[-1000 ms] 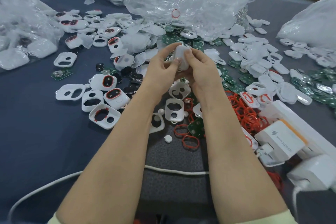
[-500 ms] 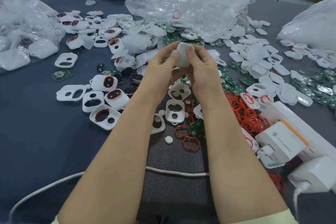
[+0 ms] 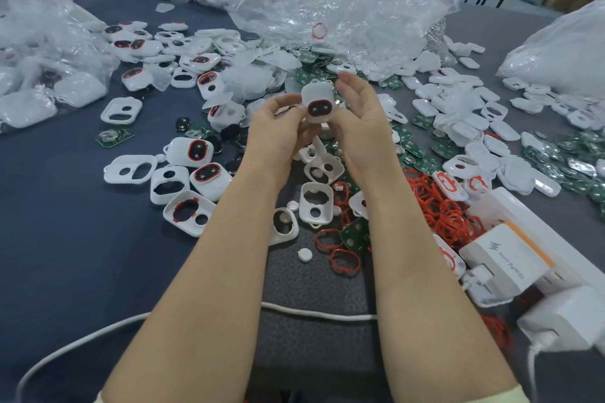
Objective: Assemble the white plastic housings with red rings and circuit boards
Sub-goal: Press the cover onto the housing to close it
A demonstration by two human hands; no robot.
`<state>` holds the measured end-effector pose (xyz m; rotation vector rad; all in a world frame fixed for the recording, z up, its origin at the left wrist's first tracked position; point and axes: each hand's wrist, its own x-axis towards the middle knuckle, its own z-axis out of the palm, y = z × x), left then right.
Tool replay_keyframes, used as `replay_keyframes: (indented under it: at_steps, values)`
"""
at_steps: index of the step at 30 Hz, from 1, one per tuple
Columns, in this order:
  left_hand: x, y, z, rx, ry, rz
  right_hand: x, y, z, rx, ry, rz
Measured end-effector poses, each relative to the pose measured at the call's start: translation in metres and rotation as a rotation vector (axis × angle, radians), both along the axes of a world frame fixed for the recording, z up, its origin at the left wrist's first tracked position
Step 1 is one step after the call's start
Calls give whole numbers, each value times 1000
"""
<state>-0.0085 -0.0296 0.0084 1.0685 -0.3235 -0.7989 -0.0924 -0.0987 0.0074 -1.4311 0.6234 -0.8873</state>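
The left hand is pinching the white housing above the table, red ring facing the camera. The right hand is touching its right edge, fingers loosely straight.

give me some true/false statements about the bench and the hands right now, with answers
1. The white plastic housing pinched by the left hand shows a red ring around a dark window. True.
2. The pile of loose red rings lies left of the left forearm. False: it lies right of the right forearm.
3. A white cable runs beneath the forearms. True.
4. The right hand is a closed fist. False: its fingers are extended beside the housing.
5. The green circuit boards are stacked in a tray. False: they lie scattered on the dark table.
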Motion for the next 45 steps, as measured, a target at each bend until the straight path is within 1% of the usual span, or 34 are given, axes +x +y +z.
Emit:
replay_keyframes:
  at_steps: [3, 8, 11, 15, 21, 26, 32, 36, 39, 42, 45]
  values:
    - [0, -2, -2, 6, -83, -8, -1, -3, -3, -93, 123, -46]
    - [-2, -1, -4, 60, -232, -18, -1, -3, -2, -150, 154, -75]
    - [-1, -1, -4, 135, -364, 47, 0, -3, -1, -118, 139, -68]
    - [-2, -3, -4, 213, -462, 90, 1, -2, 2, -51, 111, -68]
    - [-4, -3, -3, 214, -433, 47, -1, -1, 2, 0, 93, -68]
    - [-3, -3, -2, 228, -483, 80, 0, -1, 0, -3, 103, -45]
    - [-4, -1, -2, 189, -467, 36, -2, -3, -1, -10, 155, -23]
    - [-4, 0, -2, 172, -471, 16, -2, -4, -1, -2, 141, -53]
    - [-3, 0, -3, 150, -455, 22, -2, -3, -2, 39, 119, -25]
    - [-3, 0, -4, 164, -491, 20, -3, -3, -1, 13, 144, -40]
    - [-3, -3, -6, 208, -570, 27, -1, -3, -2, -19, 164, -76]
